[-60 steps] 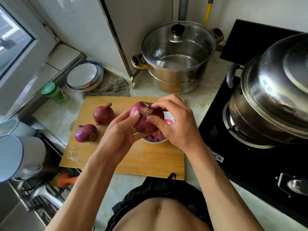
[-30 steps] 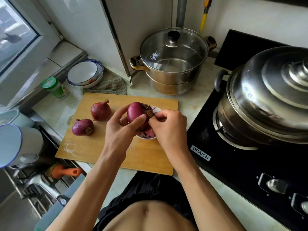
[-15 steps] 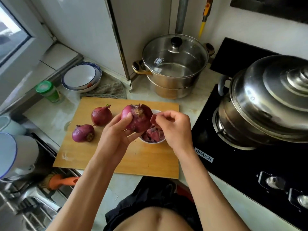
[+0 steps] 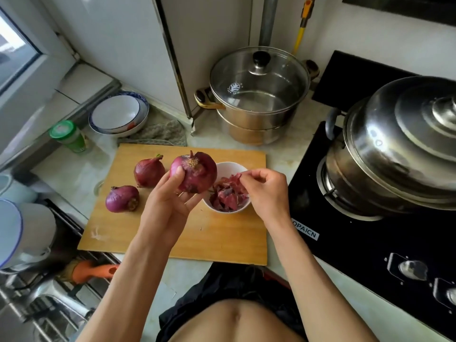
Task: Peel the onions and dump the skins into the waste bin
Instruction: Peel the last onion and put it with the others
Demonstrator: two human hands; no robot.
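Left hand (image 4: 170,203) cups the onion (image 4: 195,172) from below, thumb pressed on its near-left face, root end turned up toward the camera; held clear of the board (image 4: 222,240), presumably so the shell can be turned and the free hand can work round it.

Right hand (image 4: 265,187) is over the bowl (image 4: 230,166), fingers curled, thumb and fingertips pinching a scrap of skin (image 4: 237,177); the scrap sits level with the far side of the rim; judged to be mid-drop into the skins (image 4: 228,197) already heaped there.

Bowl stands on the board's right part, just beside the held onion; probable reason: short travel from peel to deposit, and the skins stay gathered for one trip to the bin.

Two more onions on the board's left: one (image 4: 149,172) with stem tip up, one (image 4: 122,199) nearer the edge, root end facing right; both in dry skin, apparently untouched; set well apart from the bowl, so peeled and unpeeled stock do not mix.

Held onion shows papery patches low on its front; peeling judged unfinished.

Bin not in view; dumping not yet done.

Risk: light skins may drift off the heap; bowl is already fairly full.

Lidded pot (image 4: 259,95) behind the board, wok (image 4: 399,149) on the stove at right; neither involved.
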